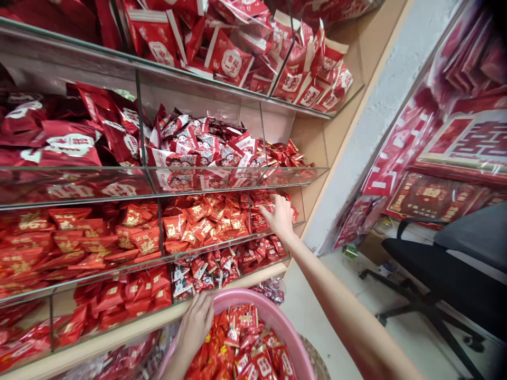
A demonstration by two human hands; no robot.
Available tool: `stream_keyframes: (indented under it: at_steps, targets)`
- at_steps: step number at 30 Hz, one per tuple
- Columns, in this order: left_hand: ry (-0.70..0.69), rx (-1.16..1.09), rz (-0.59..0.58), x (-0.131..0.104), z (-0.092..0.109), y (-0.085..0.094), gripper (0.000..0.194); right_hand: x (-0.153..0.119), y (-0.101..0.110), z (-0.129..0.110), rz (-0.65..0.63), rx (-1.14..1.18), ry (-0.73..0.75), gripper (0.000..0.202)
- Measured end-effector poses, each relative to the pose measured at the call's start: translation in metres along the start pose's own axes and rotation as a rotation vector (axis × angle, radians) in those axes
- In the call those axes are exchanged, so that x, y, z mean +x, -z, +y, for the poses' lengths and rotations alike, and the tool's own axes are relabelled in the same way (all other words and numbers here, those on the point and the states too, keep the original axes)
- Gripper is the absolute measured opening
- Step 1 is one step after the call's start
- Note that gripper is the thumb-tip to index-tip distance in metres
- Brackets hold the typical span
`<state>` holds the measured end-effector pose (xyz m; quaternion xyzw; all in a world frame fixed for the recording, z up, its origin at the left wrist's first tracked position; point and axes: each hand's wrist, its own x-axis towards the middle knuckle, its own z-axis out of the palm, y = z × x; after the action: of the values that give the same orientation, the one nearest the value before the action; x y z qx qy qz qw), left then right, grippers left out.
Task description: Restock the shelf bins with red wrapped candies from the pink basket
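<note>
My right hand (279, 215) reaches into the right-end compartment of a lower shelf, over small red packets (259, 224). Its thumb stands apart from the fingers, and no packet shows in it; the fingertips are partly hidden. Below, my left hand (197, 320) is on the left rim of a round pink basket (291, 330), fingers curled over the edge. Red and orange-red wrapped packets (241, 322) with gold or white print fill much of the basket, which stands against the shelf front.
Glass-fronted shelves (222, 182) with dividers hold heaps of red packets. A wooden side panel (336, 142) and grey wall (356, 116) bound them at right. Further right are a black office chair (439, 253) and red hanging goods (467, 137).
</note>
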<state>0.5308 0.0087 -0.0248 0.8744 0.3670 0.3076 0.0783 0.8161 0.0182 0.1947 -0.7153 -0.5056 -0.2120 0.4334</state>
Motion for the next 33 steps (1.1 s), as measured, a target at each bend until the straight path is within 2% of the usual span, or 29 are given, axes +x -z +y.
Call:
stream_keyframes:
  at_steps: [4, 8, 14, 19, 25, 30, 33]
  targets:
    - [-0.016, 0.005, 0.025, -0.002, -0.003, -0.001, 0.031, 0.009, -0.033, -0.005, -0.017, -0.079, -0.024, 0.050]
    - [-0.033, -0.019, 0.076, -0.003, -0.006, -0.003, 0.031, 0.006, -0.047, -0.002, 0.009, -0.064, -0.039, 0.049]
    - [-0.036, -0.018, 0.080, -0.002, -0.007, -0.003, 0.030, 0.002, -0.044, -0.001, 0.031, -0.018, -0.037, 0.036]
    - [-0.022, 0.033, 0.025, -0.001, -0.008, -0.004, 0.029, 0.002, -0.043, 0.001, 0.135, 0.137, -0.061, 0.035]
    - [-0.019, 0.045, 0.020, -0.001, -0.008, -0.005, 0.027, 0.004, -0.044, 0.007, 0.299, 0.362, -0.068, 0.030]
    - [-0.014, 0.056, 0.038, -0.001, -0.007, -0.005, 0.029, 0.005, -0.045, 0.008, 0.357, 0.430, 0.009, 0.027]
    - [-0.022, 0.059, 0.033, -0.001, -0.006, -0.004, 0.029, 0.005, -0.045, 0.009, 0.384, 0.497, -0.006, 0.027]
